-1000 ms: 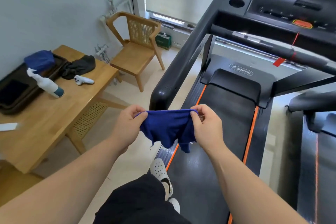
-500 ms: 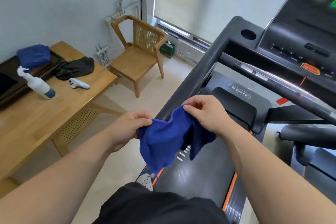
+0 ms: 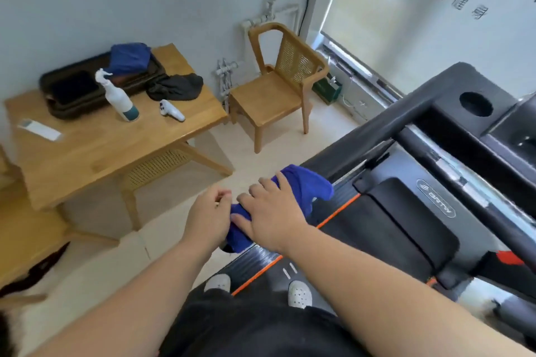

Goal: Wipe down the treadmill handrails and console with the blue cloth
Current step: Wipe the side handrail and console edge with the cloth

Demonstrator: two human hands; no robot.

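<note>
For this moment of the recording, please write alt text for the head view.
A person's right hand presses a blue cloth onto the near end of the treadmill's left handrail while the left hand holds the cloth's other end. A wooden table with a spray bottle stands left.

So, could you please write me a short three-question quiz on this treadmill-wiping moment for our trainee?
1. True or false: the blue cloth is draped over the end of the left handrail.
2. Which hand lies flat on the cloth: A) left hand B) right hand?
3. What stands on the wooden table right in front of the dark tray?

Key: 1 true; 2 B; 3 the white spray bottle.
</note>
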